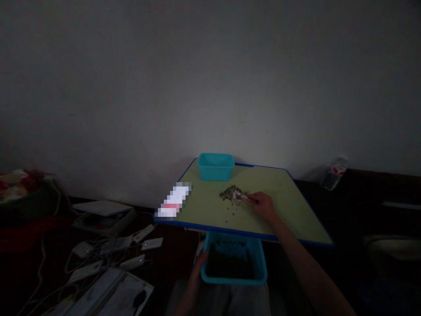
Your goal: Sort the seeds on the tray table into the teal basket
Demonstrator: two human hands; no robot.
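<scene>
My right hand (pixel 263 204) is closed on a small pale tool (pixel 241 195) that looks reddish near my fingers; its kind is too blurred to tell. The tool's far end touches a scattered pile of small dark bits (pixel 226 192) on the table. Below the table's near edge, a turquoise plastic basin (pixel 234 281) rests at my lap with a dark mass inside. My left hand (pixel 196 268) grips that basin's left side, its fingers partly hidden. Another turquoise basin (pixel 216 173) stands on the table behind the pile.
The pale table (pixel 279 184) has a blue edge and stands against a grey wall (pixel 210 79). A blurred white-and-pink item (pixel 174 201) lies at its left. Power strips and cables (pixel 115 245) cover the floor at left. A clear plastic package (pixel 334 173) sits at right.
</scene>
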